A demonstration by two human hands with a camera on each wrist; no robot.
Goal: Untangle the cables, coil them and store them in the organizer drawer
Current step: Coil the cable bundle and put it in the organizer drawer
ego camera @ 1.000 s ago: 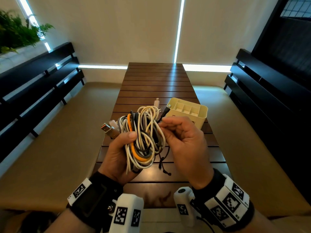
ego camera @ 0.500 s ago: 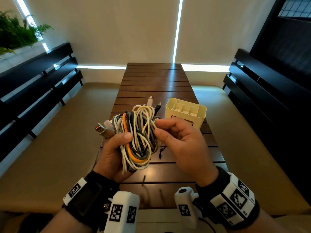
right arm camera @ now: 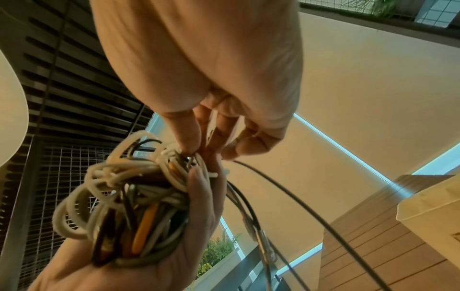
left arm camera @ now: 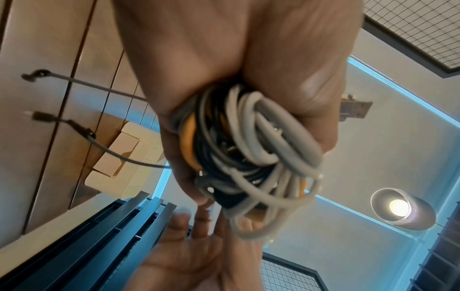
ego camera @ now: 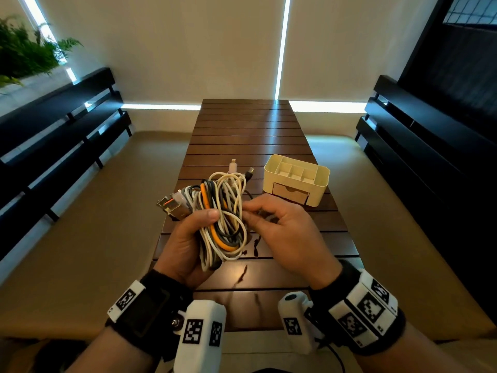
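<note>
Slatted table (ego camera: 250, 135): left hand (ego camera: 185, 246) clamps the tangle (ego camera: 223, 219), right hand (ego camera: 285, 232) pinches a dark strand (right arm camera: 286, 189). Light, floppy, snaggy; best taken near a plug.

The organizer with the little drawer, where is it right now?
In the head view the cream organizer stands on the wooden table, toward its right edge, just beyond the right hand and right of the cable bundle gripped by the left hand.
</note>
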